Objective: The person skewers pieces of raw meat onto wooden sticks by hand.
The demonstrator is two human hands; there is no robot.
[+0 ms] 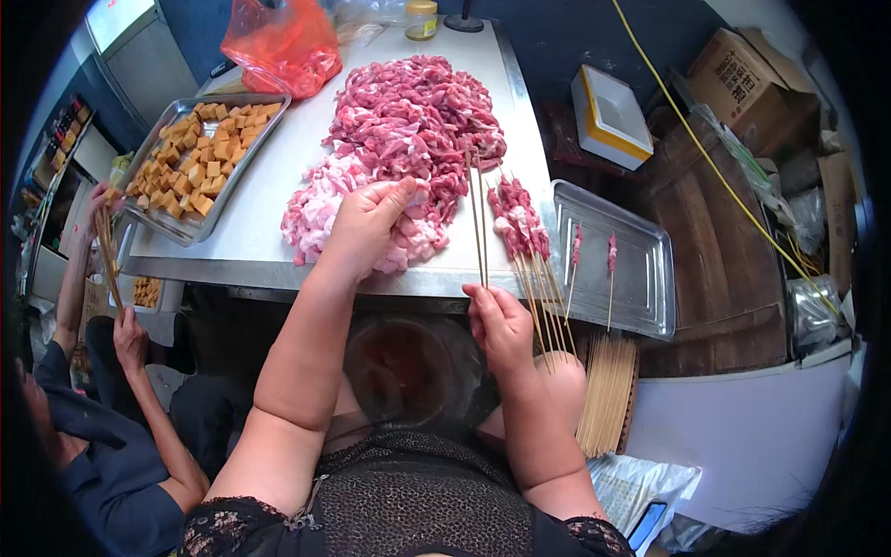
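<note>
A large heap of raw meat pieces lies on the white table, with paler, fattier pieces at its near left. My left hand is over the pale pieces, its thumb and fingers pinched on a small piece of meat. Below the table's near edge my right hand grips thin wooden skewers, which point upward and carry no meat along their visible length. To their right, several skewers threaded with meat rest at the table's edge, their bare ends sticking out towards me.
A metal tray at right holds two meat skewers, above a bundle of bare skewers. Orange-brown cubes fill a tray at left, beside a red plastic bag. A co-worker's hands hold sticks at far left. A bucket stands under the table.
</note>
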